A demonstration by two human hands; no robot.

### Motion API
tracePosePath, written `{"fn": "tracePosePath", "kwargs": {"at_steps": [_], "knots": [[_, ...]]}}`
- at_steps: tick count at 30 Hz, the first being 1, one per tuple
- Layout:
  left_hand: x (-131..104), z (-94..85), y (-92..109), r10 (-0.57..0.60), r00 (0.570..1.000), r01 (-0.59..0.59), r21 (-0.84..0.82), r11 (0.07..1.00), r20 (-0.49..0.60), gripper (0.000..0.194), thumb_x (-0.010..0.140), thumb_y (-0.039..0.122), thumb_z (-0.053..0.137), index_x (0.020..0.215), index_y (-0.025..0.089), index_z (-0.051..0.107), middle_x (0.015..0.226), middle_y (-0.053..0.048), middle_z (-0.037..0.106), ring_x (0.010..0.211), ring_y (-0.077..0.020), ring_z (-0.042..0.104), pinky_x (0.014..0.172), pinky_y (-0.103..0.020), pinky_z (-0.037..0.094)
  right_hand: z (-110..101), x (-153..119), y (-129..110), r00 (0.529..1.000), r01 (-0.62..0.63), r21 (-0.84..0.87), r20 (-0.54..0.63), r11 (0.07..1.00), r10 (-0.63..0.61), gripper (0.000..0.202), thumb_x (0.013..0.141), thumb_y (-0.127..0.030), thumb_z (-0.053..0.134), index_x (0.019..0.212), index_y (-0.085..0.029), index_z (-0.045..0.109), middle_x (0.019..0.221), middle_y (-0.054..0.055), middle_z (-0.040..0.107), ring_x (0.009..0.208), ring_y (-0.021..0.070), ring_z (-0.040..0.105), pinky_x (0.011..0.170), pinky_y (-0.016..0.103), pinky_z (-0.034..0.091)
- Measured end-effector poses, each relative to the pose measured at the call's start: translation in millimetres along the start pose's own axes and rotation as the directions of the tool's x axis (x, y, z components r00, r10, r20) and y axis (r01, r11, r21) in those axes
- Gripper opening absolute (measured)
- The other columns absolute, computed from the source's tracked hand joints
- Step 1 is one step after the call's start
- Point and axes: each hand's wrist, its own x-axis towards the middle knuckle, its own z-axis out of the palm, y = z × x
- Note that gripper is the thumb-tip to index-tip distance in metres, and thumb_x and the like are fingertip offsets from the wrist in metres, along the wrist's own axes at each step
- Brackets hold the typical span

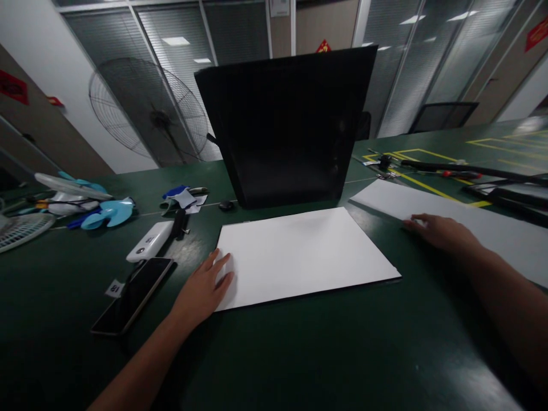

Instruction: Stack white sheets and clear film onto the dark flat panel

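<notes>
A white rectangular sheet point(295, 254) lies flat before me, with a thin dark edge showing beneath its front side. My left hand point(208, 287) rests on its left edge, fingers spread and holding nothing. Off to the right is a second, larger white sheet point(479, 225). At that sheet's near left edge, my right hand point(440, 231) has its fingers closed on the border; the fingertips are partly hidden. Behind the first sheet stands a large black panel point(295, 131), leaning slightly back.
On the green tabletop point(308, 354), a phone point(132, 297) and a white device point(149, 241) lie left. Fan parts point(107, 214) sit farther left. A black mouse-like object point(226, 205) is near the panel. Black strips point(509, 191) lie right; a large fan point(149, 108) stands behind.
</notes>
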Motion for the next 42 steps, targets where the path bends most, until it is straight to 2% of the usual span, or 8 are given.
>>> {"fn": "tracePosePath", "kwargs": {"at_steps": [8,15,18,21,27,34,37,42], "knots": [[-2,0.6,-1,0.007,0.999,-0.009,-0.034,0.999,-0.033,0.058,0.103,0.050,0.040,0.151,0.019,0.051,0.164,-0.015,0.037,0.147,-0.0345,0.042,0.116,-0.054,0.040,-26,-23,-18,0.974,-0.116,0.097,-0.184,0.988,0.132,0.055,0.100,-0.049,0.034,0.125,-0.014,0.068,0.111,0.023,0.069,0.093,0.0338,0.063,0.075,0.042,0.041],[-2,0.3,-1,0.004,0.999,-0.005,-0.028,1.000,-0.032,0.059,0.102,0.048,0.040,0.151,0.018,0.051,0.164,-0.016,0.038,0.147,-0.0354,0.042,0.116,-0.055,0.040,-42,-52,-55,0.808,-0.251,0.225,-0.487,0.941,0.332,0.069,0.103,-0.054,0.016,0.127,-0.007,0.060,0.102,0.028,0.067,0.091,0.0375,0.064,0.071,0.044,0.041],[-2,-1.1,-1,0.007,1.000,-0.008,-0.029,1.000,-0.027,0.059,0.103,0.048,0.039,0.152,0.017,0.050,0.164,-0.016,0.037,0.147,-0.0351,0.042,0.117,-0.054,0.039,-41,-74,-85,0.818,-0.046,0.179,-0.558,0.983,0.140,0.064,0.105,-0.051,0.018,0.133,-0.007,0.055,0.096,0.022,0.069,0.080,0.0313,0.065,0.068,0.040,0.044],[-2,-1.4,-1,-0.002,1.000,0.001,-0.032,0.999,-0.020,0.059,0.103,0.049,0.039,0.152,0.017,0.050,0.164,-0.016,0.037,0.146,-0.0351,0.043,0.117,-0.054,0.039,-32,-99,-118,0.804,0.385,0.053,-0.510,0.922,-0.306,0.050,0.105,-0.040,0.028,0.137,-0.014,0.057,0.111,0.016,0.072,0.083,0.0255,0.069,0.069,0.036,0.051],[-4,-0.3,-3,-0.009,0.999,0.007,-0.052,0.999,-0.032,0.057,0.103,0.050,0.040,0.152,0.021,0.050,0.164,-0.014,0.037,0.146,-0.0350,0.044,0.115,-0.054,0.041,-6,-138,-173,0.392,0.886,-0.115,-0.329,0.449,-0.859,0.049,0.095,-0.013,0.043,0.138,-0.027,0.061,0.135,0.007,0.066,0.113,0.0265,0.069,0.089,0.048,0.060],[-5,-5.2,1,-0.027,0.998,0.021,-0.118,0.993,-0.051,0.061,0.107,0.053,0.027,0.150,0.019,0.053,0.161,-0.012,0.043,0.148,-0.0312,0.042,0.119,-0.053,0.036,-11,-170,-196,0.257,0.966,0.019,-0.218,0.259,-0.942,0.048,0.099,-0.031,0.055,0.147,-0.031,0.054,0.146,0.004,0.058,0.127,0.0252,0.061,0.098,0.046,0.058],[-4,-6.7,3,-0.056,0.998,0.053,-0.114,0.992,-0.027,0.067,0.103,0.061,0.033,0.152,0.018,0.049,0.163,-0.013,0.040,0.148,-0.0321,0.042,0.119,-0.053,0.036,-17,-160,-192,0.330,0.944,0.074,-0.234,0.322,-0.914,0.049,0.101,-0.037,0.051,0.151,-0.034,0.050,0.149,0.002,0.054,0.133,0.0238,0.057,0.106,0.047,0.054],[-2,-4.4,4,-0.063,0.998,0.063,-0.065,0.996,0.004,0.073,0.100,0.064,0.041,0.154,0.015,0.045,0.165,-0.015,0.035,0.148,-0.0336,0.041,0.120,-0.052,0.035,-12,-106,-154,0.805,0.555,0.035,-0.275,0.831,-0.526,0.061,0.104,-0.053,0.034,0.151,-0.018,0.050,0.147,0.015,0.056,0.134,0.0347,0.054,0.109,0.059,0.046]]}}
